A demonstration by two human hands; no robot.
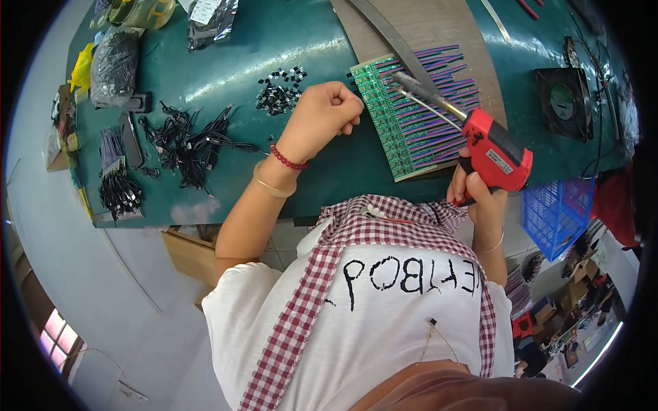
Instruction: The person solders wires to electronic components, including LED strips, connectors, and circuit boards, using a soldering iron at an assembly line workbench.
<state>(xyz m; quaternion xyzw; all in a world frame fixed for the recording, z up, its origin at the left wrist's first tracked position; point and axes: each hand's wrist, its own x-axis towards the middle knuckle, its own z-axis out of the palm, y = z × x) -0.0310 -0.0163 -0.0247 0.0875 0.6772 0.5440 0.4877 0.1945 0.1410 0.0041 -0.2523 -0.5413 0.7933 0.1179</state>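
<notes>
My right hand (476, 188) grips the handle of a red soldering gun (499, 154). The gun's metal barrel and thin tube point up and left over a green circuit board panel (387, 130). From the panel, rows of pink, blue and black wires (442, 133) run to the right. Just left of the panel, my left hand (323, 113) is closed, its fingers curled in. Whatever sits between those fingertips is hidden or too small to name. A loose pile of small black connectors (277, 99) lies left of this hand.
Coiled black cables (195, 147) and bundled wires (118, 175) lie on the green table (240, 55) at left, with a bagged bundle (116, 67) behind. A curved metal strip (387, 31) crosses the brown board (449, 31). At right are a fan (563, 103) and blue basket (558, 212).
</notes>
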